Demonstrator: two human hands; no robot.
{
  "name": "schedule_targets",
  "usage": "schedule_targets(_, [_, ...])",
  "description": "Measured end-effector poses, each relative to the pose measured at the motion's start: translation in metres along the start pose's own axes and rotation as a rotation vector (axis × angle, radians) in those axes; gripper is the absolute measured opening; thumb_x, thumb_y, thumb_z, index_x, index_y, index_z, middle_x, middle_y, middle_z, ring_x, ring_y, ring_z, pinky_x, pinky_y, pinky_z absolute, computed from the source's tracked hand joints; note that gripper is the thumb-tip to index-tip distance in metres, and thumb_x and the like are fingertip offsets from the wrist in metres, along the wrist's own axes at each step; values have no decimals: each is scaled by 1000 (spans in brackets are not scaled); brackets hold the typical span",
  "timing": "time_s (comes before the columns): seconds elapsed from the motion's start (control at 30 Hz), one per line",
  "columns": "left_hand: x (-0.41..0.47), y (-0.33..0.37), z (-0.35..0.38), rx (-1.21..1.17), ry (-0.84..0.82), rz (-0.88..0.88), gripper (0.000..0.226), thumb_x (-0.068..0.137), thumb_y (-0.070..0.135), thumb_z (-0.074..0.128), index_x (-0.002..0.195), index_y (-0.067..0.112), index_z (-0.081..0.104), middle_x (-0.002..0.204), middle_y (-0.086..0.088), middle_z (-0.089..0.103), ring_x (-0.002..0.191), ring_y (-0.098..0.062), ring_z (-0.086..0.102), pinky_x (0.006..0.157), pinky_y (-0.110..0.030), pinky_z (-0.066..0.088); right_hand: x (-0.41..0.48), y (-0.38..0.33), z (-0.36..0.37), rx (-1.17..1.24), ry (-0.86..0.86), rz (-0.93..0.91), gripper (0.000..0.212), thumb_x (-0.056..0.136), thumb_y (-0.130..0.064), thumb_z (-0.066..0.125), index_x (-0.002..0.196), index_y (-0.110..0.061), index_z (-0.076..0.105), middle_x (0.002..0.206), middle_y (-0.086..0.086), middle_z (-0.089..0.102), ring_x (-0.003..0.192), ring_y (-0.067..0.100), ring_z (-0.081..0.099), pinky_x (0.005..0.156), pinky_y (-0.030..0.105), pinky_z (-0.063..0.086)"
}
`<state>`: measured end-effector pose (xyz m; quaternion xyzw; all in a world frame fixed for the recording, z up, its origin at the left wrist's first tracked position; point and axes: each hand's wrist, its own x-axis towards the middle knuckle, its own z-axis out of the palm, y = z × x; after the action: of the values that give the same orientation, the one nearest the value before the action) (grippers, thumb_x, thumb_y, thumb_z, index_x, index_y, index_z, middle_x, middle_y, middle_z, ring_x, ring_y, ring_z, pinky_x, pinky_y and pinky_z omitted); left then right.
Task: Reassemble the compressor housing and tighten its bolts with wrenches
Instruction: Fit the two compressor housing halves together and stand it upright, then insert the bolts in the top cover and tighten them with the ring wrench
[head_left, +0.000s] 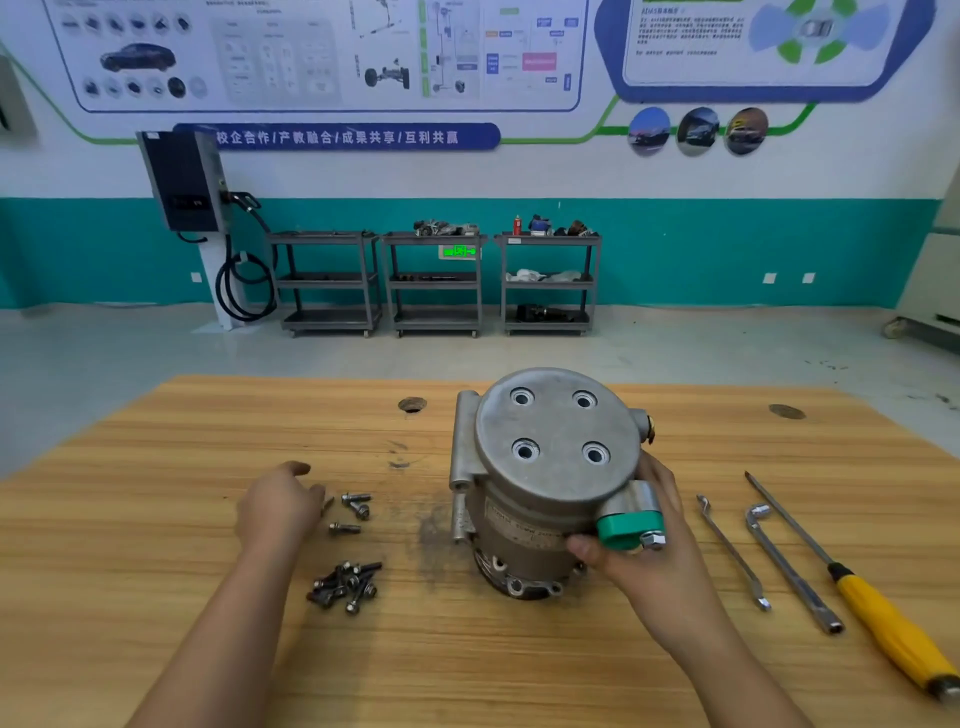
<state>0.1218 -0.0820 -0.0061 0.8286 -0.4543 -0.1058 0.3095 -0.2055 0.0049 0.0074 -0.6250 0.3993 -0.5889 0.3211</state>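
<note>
A grey metal compressor housing (550, 467) stands upright on the wooden table (156, 519), its round end cover on top showing four bolt holes. My right hand (644, 551) grips its right side around a green cap (626, 527). My left hand (280, 506) pinches one bolt at the left edge of three loose bolts (353, 512). A pile of several more bolts (345, 587) lies nearer to me.
Right of the housing lie an offset wrench (732, 551), an L-shaped socket wrench (789, 566) and a yellow-handled screwdriver (883, 613). Two holes are in the tabletop, one (412, 404) behind the bolts. Grey carts (434, 280) line the far wall.
</note>
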Motion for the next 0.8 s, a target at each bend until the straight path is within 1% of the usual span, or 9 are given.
schedule_targets(0.07, [11, -3, 5, 61, -78, -39, 40, 83, 32, 69, 118, 14, 62, 116, -14, 65, 109, -33, 57, 88, -36, 49, 0, 0, -1, 2, -7, 5, 87, 38, -57, 85, 115, -64, 44, 131, -26, 41, 126, 3, 42, 89, 24, 51])
schedule_targets(0.13, [15, -7, 12, 99, -108, -47, 36, 80, 37, 71, 107, 13, 67, 109, -12, 67, 106, -32, 59, 84, -33, 48, 1, 0, -2, 4, -6, 13, 90, 38, -59, 85, 118, -58, 44, 131, -24, 41, 127, 4, 42, 96, 35, 49])
schedule_targets(0.23, [16, -11, 18, 107, -106, -61, 26, 79, 37, 72, 94, 15, 70, 95, -10, 69, 98, -31, 60, 76, -30, 46, 2, -2, -2, -11, -9, 28, 91, 40, -54, 84, 120, -57, 43, 131, -24, 40, 125, 0, 42, 96, 24, 47])
schedule_targets(0.33, [14, -10, 18, 132, -99, -55, 20, 79, 33, 72, 92, 17, 69, 95, -10, 69, 98, -31, 60, 77, -30, 45, 1, -2, -2, -4, -17, 40, 95, 43, -45, 86, 128, -42, 42, 130, -25, 40, 123, -4, 42, 89, 12, 45])
schedule_targets(0.4, [13, -8, 18, 98, -72, -47, 14, 80, 24, 70, 91, 14, 70, 96, -14, 69, 98, -33, 61, 78, -31, 46, 1, -3, -1, -2, -14, 48, 100, 45, -36, 91, 131, -36, 40, 132, -22, 38, 123, -5, 40, 88, 9, 44])
schedule_targets(0.5, [12, -7, 18, 34, -14, -22, 13, 83, 11, 64, 94, 10, 68, 97, -19, 67, 96, -35, 60, 74, -33, 44, -1, -5, 0, -2, -14, 62, 99, 48, -31, 87, 134, -33, 39, 135, -20, 35, 125, -7, 37, 92, 9, 43])
schedule_targets(0.6, [9, -6, 22, 59, -27, 19, 17, 83, 12, 64, 100, 11, 64, 99, -17, 67, 96, -34, 59, 70, -30, 41, -2, -9, 0, -3, -23, 59, 94, 49, -33, 84, 132, -36, 39, 133, -23, 36, 121, -13, 36, 93, 11, 44])
schedule_targets(0.73, [7, -5, 22, 103, -75, 17, 19, 83, 20, 68, 98, 9, 68, 98, -15, 67, 96, -31, 59, 74, -31, 45, -2, -11, 2, -5, -17, 65, 95, 50, -31, 84, 134, -31, 40, 131, -25, 36, 123, -10, 36, 103, 29, 43])
schedule_targets(0.8, [7, -6, 21, 73, -69, 9, 19, 81, 17, 70, 97, 6, 69, 97, -16, 67, 95, -32, 60, 74, -31, 45, -2, -11, 3, 4, -21, 69, 94, 50, -31, 85, 132, -36, 40, 127, -30, 37, 122, -11, 37, 103, 31, 44])
